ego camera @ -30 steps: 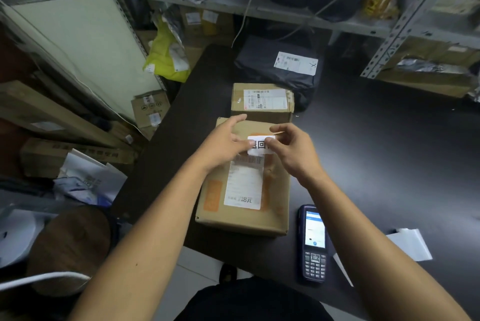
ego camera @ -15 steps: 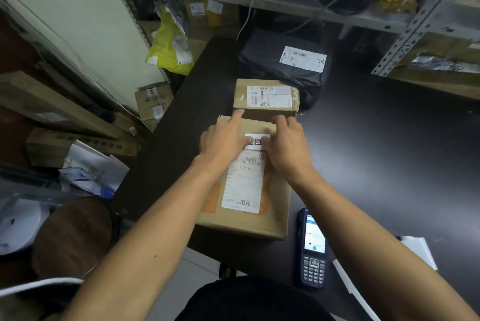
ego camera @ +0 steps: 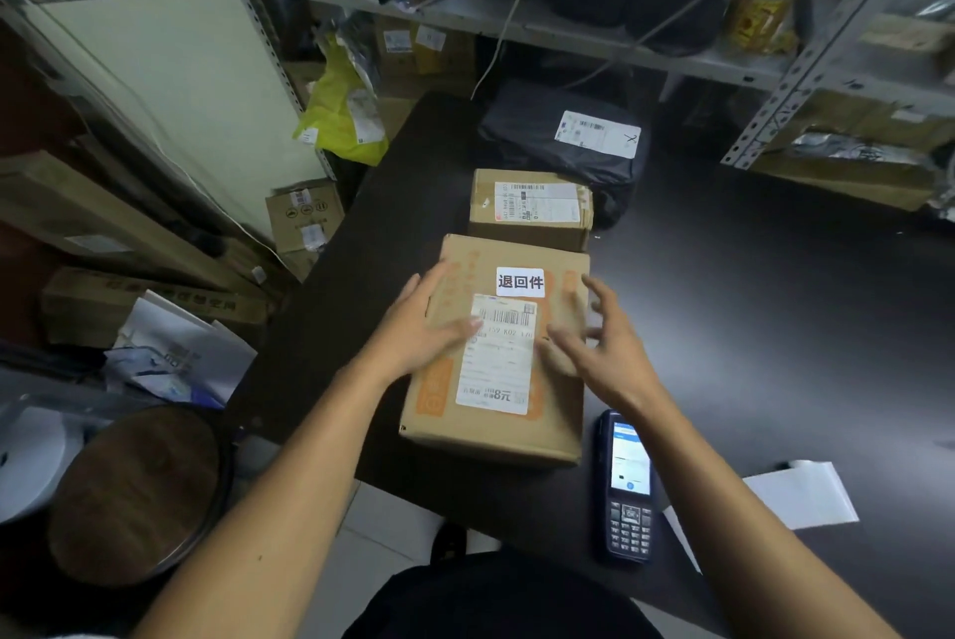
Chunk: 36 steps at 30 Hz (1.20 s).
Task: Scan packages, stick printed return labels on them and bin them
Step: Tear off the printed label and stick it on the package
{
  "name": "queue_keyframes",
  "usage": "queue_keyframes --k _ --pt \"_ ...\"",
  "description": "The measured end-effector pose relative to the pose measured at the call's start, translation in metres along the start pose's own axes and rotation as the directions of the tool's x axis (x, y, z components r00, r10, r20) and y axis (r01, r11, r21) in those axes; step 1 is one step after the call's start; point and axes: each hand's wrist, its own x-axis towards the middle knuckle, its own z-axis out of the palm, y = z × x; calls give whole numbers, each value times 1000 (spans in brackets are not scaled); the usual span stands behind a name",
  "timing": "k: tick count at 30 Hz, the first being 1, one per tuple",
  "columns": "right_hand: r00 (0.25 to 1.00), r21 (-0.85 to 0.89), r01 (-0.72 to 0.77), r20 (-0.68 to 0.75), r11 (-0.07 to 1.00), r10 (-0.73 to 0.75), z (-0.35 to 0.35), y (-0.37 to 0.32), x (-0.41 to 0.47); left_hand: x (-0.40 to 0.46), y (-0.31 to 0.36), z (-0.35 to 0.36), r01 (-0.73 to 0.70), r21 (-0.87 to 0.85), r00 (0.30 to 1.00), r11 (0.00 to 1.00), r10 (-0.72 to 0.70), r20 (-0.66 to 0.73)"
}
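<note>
A brown cardboard package (ego camera: pixel 560 411) lies on the black table (ego camera: pixel 775 328) in front of me. A small white return label (ego camera: pixel 520 282) with black characters is stuck flat on its top, above the long shipping label (ego camera: pixel 498 370). My left hand (ego camera: pixel 424 328) rests on the box's left side with fingers straight. My right hand (ego camera: pixel 602 338) hovers over the right side, fingers spread and holding nothing. A dark handheld scanner (ego camera: pixel 626 486) lies on the table right of the box, screen lit.
A smaller cardboard box (ego camera: pixel 532 209) and a black poly bag (ego camera: pixel 563 137) sit behind the package. White label backing paper (ego camera: pixel 796 494) lies right of the scanner. Shelving (ego camera: pixel 568 39) stands behind; boxes, a yellow bag (ego camera: pixel 336 116) and a round stool (ego camera: pixel 139 488) crowd the floor at left.
Both hands held the small label, pressed it onto the box top, then drew back toward me. The label now stays stuck and uncovered.
</note>
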Motion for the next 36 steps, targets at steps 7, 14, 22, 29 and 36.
queue_keyframes --k 7,14,22,29,36 --pt "976 -8 -99 196 995 98 20 3 -45 -20 -35 8 3 -177 975 984 36 218" --pt "979 -6 -137 150 991 136 27 1 -51 -24 -37 11 -46 -180 980 983 80 184" --pt "970 42 -110 222 993 98 33 -2 -69 -55 -50 9 -48 -147 986 988 70 151" --pt "926 20 71 371 997 -73 64 -6 -119 -147 -93 4 -17 -214 998 977 4 -63" --pt "779 12 230 597 973 -191 107 -11 -179 -279 -144 14 -15 -351 937 936 -109 -332"
